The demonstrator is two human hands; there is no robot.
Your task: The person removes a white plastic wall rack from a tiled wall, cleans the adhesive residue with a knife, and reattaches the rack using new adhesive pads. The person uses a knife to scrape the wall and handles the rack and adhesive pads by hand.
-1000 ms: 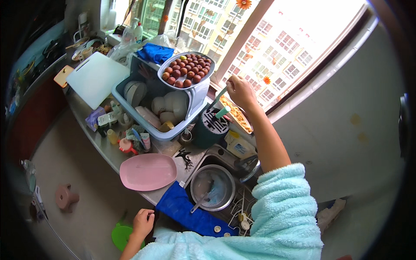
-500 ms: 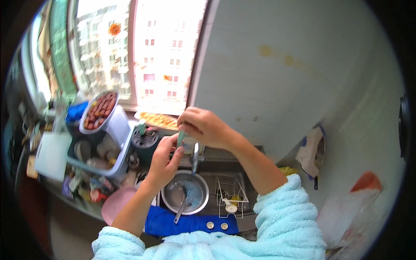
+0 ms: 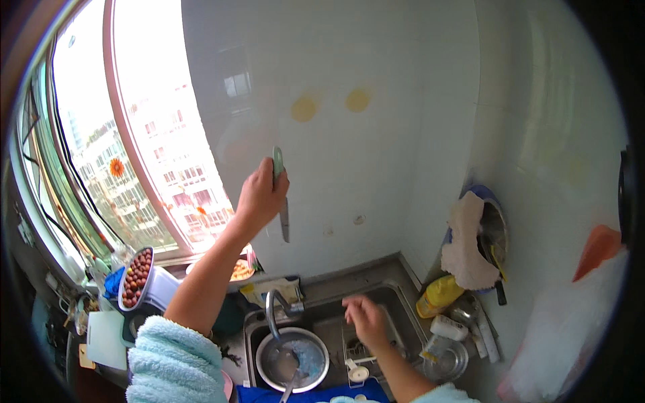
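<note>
A knife (image 3: 285, 225) is found raised in front of the tiled wall (image 3: 376, 174), its pale green handle uppermost and its blade directed downward. The handle is gripped by the left hand (image 3: 264, 191), the fingers being closed around it. Nothing is seen to be held by the right hand (image 3: 368, 322), whose fingers are loosely bent and partly spread above the sink (image 3: 322, 319); its palm cannot be inspected.

The step in hand is judged to be the handling of the bare knife by one hand. For any next move, a firm hold on the handle is called for, with the right fingers clear of the blade.

Open room is noted around the blade in this view, though its distance from the wall cannot be told. Below it, the approach is limited by the curved faucet (image 3: 272, 312) and by the metal bowl (image 3: 323, 373), which is occupied by cloudy liquid and a leaning utensil. To the right, the sink edge is bordered by a yellow bottle (image 3: 440, 295).
</note>
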